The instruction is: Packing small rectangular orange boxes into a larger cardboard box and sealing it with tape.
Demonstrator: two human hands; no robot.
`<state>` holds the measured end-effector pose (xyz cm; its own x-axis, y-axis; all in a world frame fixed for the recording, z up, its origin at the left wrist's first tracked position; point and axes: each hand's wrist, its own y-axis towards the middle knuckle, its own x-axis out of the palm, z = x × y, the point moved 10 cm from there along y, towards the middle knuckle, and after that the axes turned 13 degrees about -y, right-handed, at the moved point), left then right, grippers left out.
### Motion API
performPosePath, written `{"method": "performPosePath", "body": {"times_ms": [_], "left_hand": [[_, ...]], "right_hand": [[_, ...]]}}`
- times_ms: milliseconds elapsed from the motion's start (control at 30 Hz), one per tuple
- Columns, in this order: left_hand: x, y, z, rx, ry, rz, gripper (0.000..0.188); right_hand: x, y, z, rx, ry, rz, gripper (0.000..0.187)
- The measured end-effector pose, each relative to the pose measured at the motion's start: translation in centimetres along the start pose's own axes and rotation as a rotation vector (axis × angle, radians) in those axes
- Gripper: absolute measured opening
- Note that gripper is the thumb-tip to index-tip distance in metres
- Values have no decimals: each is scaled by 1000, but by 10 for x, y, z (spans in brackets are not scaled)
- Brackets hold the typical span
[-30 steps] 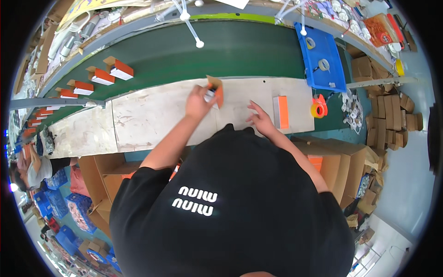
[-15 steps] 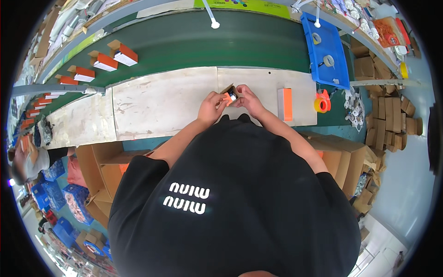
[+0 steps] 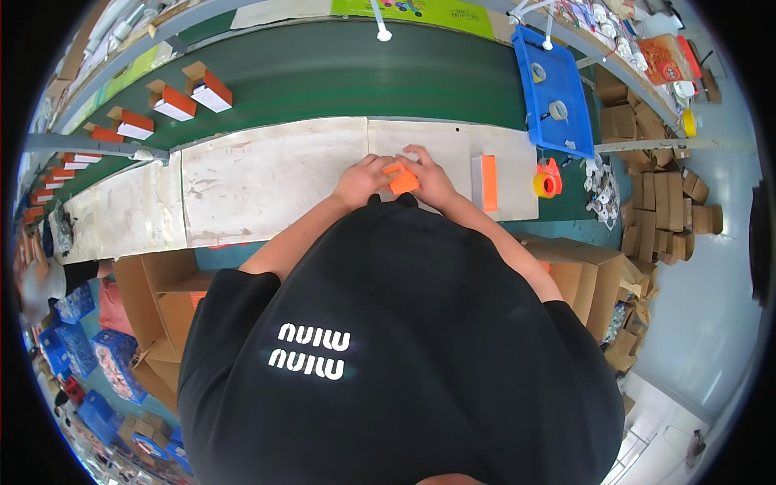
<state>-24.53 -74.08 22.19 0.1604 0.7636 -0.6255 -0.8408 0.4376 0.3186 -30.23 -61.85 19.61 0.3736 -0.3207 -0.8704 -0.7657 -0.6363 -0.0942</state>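
Observation:
Close in front of my chest, both hands hold a small orange carton (image 3: 402, 182). My left hand (image 3: 360, 183) grips its left side with bent fingers. From the right, my right hand (image 3: 431, 181) closes on the same carton, its fingertips at the upper edge. The contents are out of sight. To the right of my right hand, an orange-and-white carton (image 3: 485, 183) lies on the pale worktop (image 3: 275, 174). Beyond it sits a red tape dispenser (image 3: 547, 179) with a yellow roll.
A blue tray (image 3: 558, 81) holding tape rolls is at the far right. Open orange-and-white cartons (image 3: 172, 101) line the green belt (image 3: 307, 73) on the left. Large cardboard boxes (image 3: 149, 299) stand below the worktop. Another person (image 3: 48, 275) is at far left.
The small carton has been turned: its open end with something white and dark inside showed before, and an orange face shows now. My right hand has moved over its top edge.

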Motion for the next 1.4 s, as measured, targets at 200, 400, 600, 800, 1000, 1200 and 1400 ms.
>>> {"method": "performPosePath", "body": {"times_ms": [200,400,600,800,1000,1200,1400], "left_hand": [[18,-7,-9,-53,-22,14,48],[21,-5,-20,-37,-367,28,41],[25,-4,-33,-188,-487,-130,42],[19,0,-22,-85,-318,-147,43],[24,-4,-28,-143,-325,-196,40],[22,-1,-21,-116,-296,-242,42],[18,-1,-11,4,-133,-217,41]], "right_hand": [[-6,-21,-28,-313,-162,-52,79],[8,-26,-9,-102,-224,-60,76],[4,-27,-25,-161,-242,-58,71],[10,-32,-20,-120,-280,-15,72],[16,-31,-12,-86,-250,-82,76],[15,-35,-18,-146,-235,-31,74],[23,-36,-16,-47,-344,-65,86]]}}
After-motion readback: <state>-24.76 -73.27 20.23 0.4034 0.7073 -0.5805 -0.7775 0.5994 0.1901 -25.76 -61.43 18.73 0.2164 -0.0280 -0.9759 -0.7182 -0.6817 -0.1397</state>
